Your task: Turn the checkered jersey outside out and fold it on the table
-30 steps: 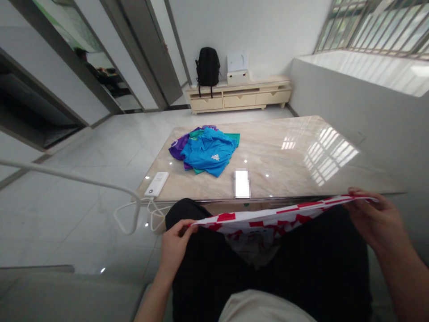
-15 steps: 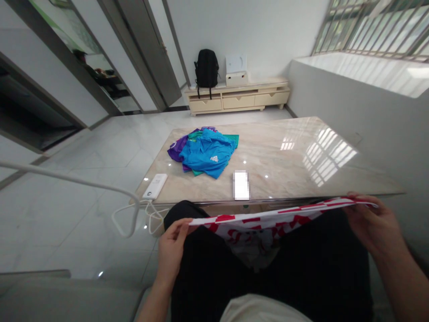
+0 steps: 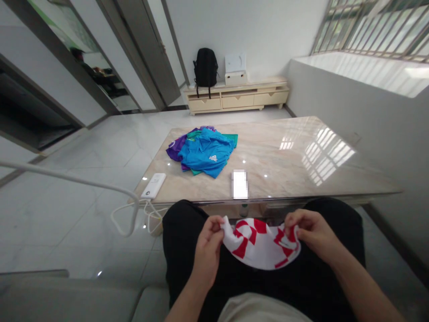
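Note:
A red and white checked cloth (image 3: 258, 246) hangs between my two hands, above my lap and in front of the table's near edge. Its lower edge sags in a curve. My left hand (image 3: 210, 239) pinches its left end between thumb and fingers. At the right end, my right hand (image 3: 310, 230) has its fingers closed on the bunched fabric. Whether the cloth is a garment or something else I cannot tell. On the table beyond lies a pile of garments, with a blue one (image 3: 208, 152) on top and purple (image 3: 176, 150) and green ones (image 3: 231, 139) under it.
The glossy marble-patterned table (image 3: 275, 152) holds a white power bank (image 3: 153, 185) with cables and a blurred-out bright rectangle (image 3: 240, 184). A white tube (image 3: 83, 181) curves in from the left. A backpack (image 3: 205, 67) and boxes (image 3: 235, 71) stand on a low cabinet (image 3: 237, 98).
Both hands have moved inward, bringing the cloth's ends closer together. Stretched nearly straight before, the cloth now hangs slack and folded between them. The pile on the table is unchanged.

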Demonstrator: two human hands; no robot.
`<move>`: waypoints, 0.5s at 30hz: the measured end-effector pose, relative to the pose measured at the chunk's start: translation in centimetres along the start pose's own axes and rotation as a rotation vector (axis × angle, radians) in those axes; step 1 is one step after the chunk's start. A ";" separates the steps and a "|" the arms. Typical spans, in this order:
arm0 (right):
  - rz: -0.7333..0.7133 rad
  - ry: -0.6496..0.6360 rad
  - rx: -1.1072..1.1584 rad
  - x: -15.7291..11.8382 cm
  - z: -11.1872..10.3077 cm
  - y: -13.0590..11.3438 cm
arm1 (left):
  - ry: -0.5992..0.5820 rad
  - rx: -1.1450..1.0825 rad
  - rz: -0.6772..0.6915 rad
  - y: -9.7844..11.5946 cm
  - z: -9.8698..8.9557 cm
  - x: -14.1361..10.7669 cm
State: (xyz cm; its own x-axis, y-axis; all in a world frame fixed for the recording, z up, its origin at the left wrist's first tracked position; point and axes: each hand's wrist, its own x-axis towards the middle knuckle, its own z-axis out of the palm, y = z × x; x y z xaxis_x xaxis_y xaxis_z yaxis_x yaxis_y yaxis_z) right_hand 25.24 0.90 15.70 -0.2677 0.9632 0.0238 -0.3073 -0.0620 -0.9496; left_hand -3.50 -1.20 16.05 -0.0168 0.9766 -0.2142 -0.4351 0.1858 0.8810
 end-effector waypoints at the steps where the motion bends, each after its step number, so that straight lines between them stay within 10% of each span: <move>1: 0.021 -0.051 -0.033 0.1 1.5 0.3 | -0.059 0.056 -0.011 -0.6 0.8 -0.5; 7: 0.042 -0.106 -0.241 0.4 6.9 1.6 | -0.322 0.425 0.082 -2.9 2.5 -2.2; 15: 0.148 -0.077 -0.245 0.3 6.3 3.3 | -0.352 0.810 0.295 -3.3 1.3 -2.6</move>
State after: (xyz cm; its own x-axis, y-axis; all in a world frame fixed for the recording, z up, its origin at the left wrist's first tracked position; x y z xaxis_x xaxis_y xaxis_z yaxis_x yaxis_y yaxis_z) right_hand 18.40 -0.70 14.56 -0.3643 0.9253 -0.1059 -0.0329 -0.1265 -0.9914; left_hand -0.86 -4.17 14.19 0.3047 0.9483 0.0884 0.3069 -0.1856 0.9335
